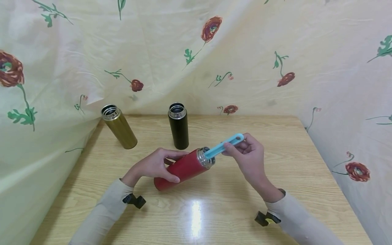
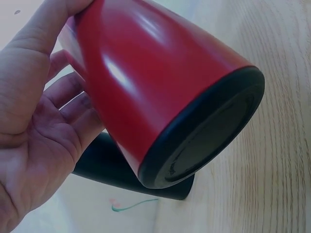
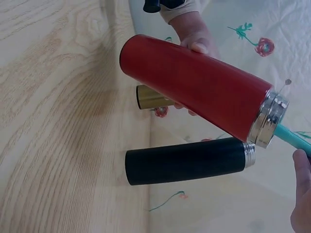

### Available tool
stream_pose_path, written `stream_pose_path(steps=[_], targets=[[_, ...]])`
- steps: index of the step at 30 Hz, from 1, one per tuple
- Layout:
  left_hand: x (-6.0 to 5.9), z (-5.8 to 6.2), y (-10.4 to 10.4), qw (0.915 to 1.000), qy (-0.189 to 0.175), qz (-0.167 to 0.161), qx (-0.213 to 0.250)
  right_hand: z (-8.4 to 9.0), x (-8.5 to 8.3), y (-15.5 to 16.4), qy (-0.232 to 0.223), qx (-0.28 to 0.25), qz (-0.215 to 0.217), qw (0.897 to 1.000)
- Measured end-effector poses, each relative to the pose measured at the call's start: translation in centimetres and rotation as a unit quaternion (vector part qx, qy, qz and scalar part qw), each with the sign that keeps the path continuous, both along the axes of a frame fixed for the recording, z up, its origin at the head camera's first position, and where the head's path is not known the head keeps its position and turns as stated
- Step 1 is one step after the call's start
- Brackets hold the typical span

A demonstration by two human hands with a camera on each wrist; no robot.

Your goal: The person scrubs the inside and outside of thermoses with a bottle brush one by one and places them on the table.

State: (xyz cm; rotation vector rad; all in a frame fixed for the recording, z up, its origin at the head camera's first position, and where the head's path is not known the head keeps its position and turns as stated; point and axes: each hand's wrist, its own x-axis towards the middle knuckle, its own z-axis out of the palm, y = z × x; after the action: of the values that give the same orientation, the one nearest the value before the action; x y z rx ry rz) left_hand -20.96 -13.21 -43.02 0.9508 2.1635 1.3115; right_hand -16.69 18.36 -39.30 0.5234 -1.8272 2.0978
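Observation:
My left hand [image 1: 159, 165] grips a red thermos flask [image 1: 186, 168] round its body, thumb on the near side. The flask is tilted, its steel mouth up to the right; its black base [image 2: 209, 131] shows in the left wrist view. My right hand [image 1: 249, 156] pinches a light-blue handle [image 1: 223, 146] with a hole in its end. The handle's other end goes into the flask's mouth, so what it carries there is hidden. In the right wrist view the handle [image 3: 291, 137] enters the mouth, and only part of my right hand [image 3: 302, 194] shows.
Behind the red flask stands a black thermos flask [image 1: 179, 129], lidless and upright. Farther left is a gold thermos flask [image 1: 120, 129], also lidless. All are at a wooden table [image 1: 232, 211]. A flowered cloth [image 1: 171, 51] hangs behind the table and along both sides.

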Motion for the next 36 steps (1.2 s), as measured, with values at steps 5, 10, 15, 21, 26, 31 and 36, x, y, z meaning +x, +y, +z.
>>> stream_pose_path(steps=[5,10,15,21,26,31,36], targets=[[0.0,-0.1,0.0,1.0000,0.003,0.003,0.001,0.0,0.0,0.1,-0.001,0.008,-0.001,1.000],[-0.1,-0.1,0.0,1.0000,0.008,0.001,0.004,0.3,-0.1,0.4,0.004,0.023,-0.003,1.000],[-0.1,0.0,0.0,1.0000,0.008,-0.004,0.002,0.8,-0.2,0.8,0.008,0.022,-0.010,1.000],[0.0,0.0,0.0,0.9999,0.005,-0.012,0.003,1.5,-0.4,1.4,0.018,0.008,-0.022,1.000],[0.0,0.0,-0.1,0.9999,0.001,-0.015,0.006,2.2,-0.5,1.6,0.021,-0.009,-0.036,0.999],[0.1,-0.1,-0.3,0.9997,-0.008,-0.021,0.009,2.9,-0.4,2.0,0.036,-0.020,-0.052,0.998],[0.0,-0.1,-0.5,0.9996,-0.006,-0.024,0.011,3.6,-0.5,2.5,0.048,-0.041,-0.056,0.996]])
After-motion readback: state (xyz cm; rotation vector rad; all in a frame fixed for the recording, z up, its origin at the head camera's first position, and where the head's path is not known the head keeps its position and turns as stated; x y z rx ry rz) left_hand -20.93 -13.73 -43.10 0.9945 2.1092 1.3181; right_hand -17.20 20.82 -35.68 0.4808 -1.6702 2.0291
